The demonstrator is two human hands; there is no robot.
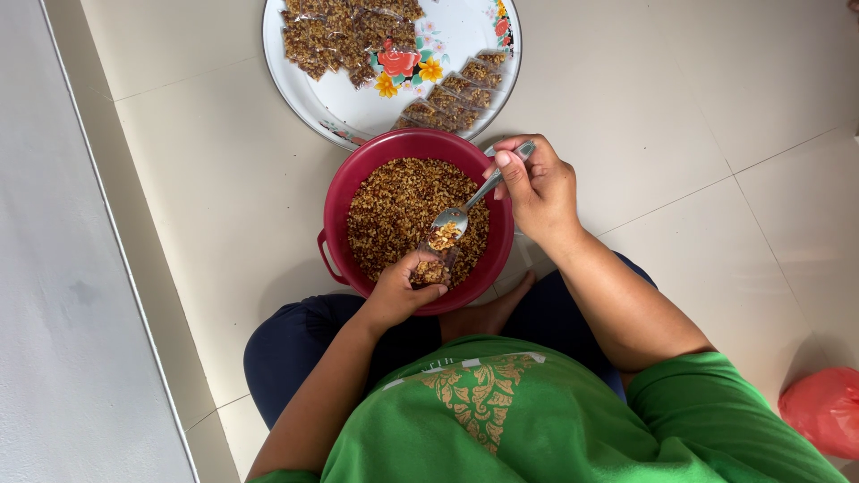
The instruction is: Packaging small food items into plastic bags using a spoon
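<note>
Red plastic framed the work: a deep red basin [340, 201] sat on the pale tiled floor [224, 179] between the knees of a seated person in a green shirt [537, 420], close enough that both arms reached it without stretching. It was filled with a brown, crumbly fried mix [394, 201]. The left hand [403, 286] hovered over the near rim, fingers pinched around a small clear plastic packet [434, 266], its mouth turned up under the spoon so that spills fell back into the basin. The right hand [537, 188] gripped the handle of a metal spoon [461, 213], fingers curled tight and thumb on top, the loaded bowl tipped down at the packet's opening. Just beyond the basin, touching its far rim in this view, lay a round white tray [465, 36] painted with flowers, holding filled packets [447, 98] in a loose row and a heap, within easy reach. A red plastic bag [823, 407] lay well apart at the person's right.
</note>
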